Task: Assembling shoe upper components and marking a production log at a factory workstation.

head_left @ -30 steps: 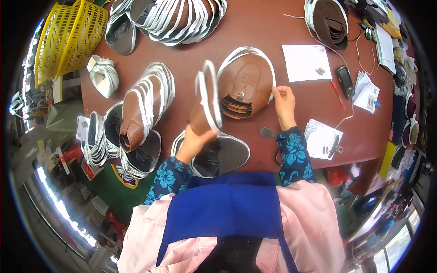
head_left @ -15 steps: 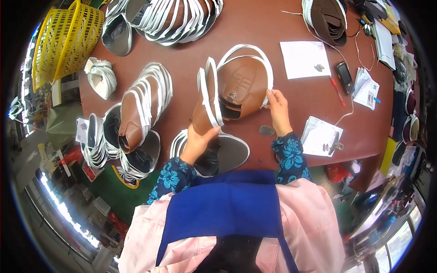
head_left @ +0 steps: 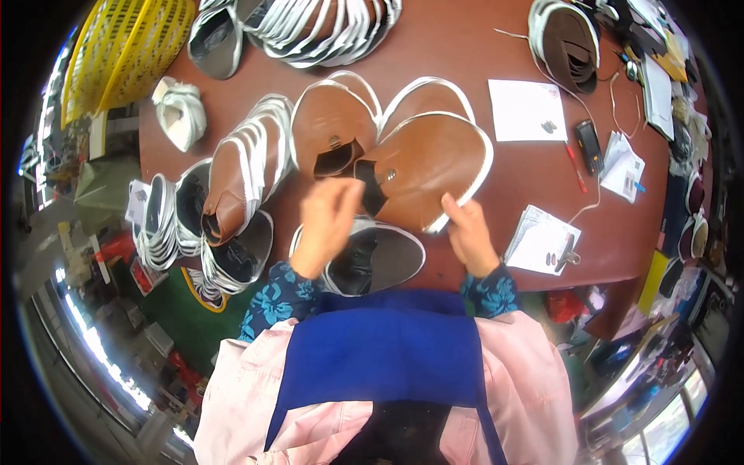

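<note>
In front of me is a brown leather shoe upper (head_left: 434, 163) with a white edge and a small metal ornament. My right hand (head_left: 470, 236) pinches its lower right edge between thumb and fingers. My left hand (head_left: 329, 221) is smeared by motion beside the dark opening of that upper; whether it holds anything is unclear. Behind, partly covered, lies another brown upper (head_left: 426, 101). To the left rests one more brown upper (head_left: 329, 116), also white-edged, its dark opening toward me. Beneath my left hand, at the table's near edge, sits a dark-lined upper (head_left: 395, 256).
Nested brown uppers (head_left: 252, 159) stand at left, near a white bundle (head_left: 180, 116) and a yellow basket (head_left: 128, 58). More uppers (head_left: 318, 31) lie at the back. At right are a white sheet (head_left: 527, 108), a red pen (head_left: 576, 169), a handheld device (head_left: 589, 146) and clipped papers (head_left: 539, 240).
The uppers that stood tilted in my left hand now lie flat at left. My left hand has moved up, off them. The upper at my right hand has turned and come nearer.
</note>
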A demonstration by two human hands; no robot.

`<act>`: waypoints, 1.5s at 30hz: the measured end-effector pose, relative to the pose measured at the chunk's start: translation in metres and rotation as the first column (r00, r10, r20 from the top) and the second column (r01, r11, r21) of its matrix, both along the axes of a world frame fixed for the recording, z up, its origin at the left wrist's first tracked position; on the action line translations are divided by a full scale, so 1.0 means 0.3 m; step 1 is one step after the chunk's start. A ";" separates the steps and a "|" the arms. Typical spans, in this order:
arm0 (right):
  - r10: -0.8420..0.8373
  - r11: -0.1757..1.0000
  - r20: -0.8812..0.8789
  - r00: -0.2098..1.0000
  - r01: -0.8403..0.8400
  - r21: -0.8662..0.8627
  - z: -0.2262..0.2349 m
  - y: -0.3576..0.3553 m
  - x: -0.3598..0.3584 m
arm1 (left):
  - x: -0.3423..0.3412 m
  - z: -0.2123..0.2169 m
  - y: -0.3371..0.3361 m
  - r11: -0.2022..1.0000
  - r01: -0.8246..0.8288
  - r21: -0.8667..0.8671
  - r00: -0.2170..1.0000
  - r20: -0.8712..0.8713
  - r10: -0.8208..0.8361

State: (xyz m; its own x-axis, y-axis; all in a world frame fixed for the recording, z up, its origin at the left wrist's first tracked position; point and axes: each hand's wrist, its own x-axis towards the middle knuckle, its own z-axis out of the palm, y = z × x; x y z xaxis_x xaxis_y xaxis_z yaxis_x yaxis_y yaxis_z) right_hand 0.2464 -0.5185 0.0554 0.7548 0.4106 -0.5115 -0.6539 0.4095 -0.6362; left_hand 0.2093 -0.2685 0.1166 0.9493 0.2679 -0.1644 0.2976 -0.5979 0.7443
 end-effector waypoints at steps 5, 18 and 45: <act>0.553 0.753 -0.119 0.825 -0.556 -0.351 0.150 0.045 -0.134 | -0.040 -0.086 0.014 0.663 -0.204 -0.721 0.959 -0.283 -0.012; 0.769 0.638 0.639 -0.026 -0.038 -0.769 0.402 0.135 0.041 | -0.025 0.276 0.120 0.626 0.756 -0.190 0.631 -0.039 -0.774; 0.897 0.439 0.028 0.442 -0.880 -0.179 0.536 0.332 -0.194 | -0.493 0.267 0.165 0.220 0.083 -0.972 0.935 0.000 -0.354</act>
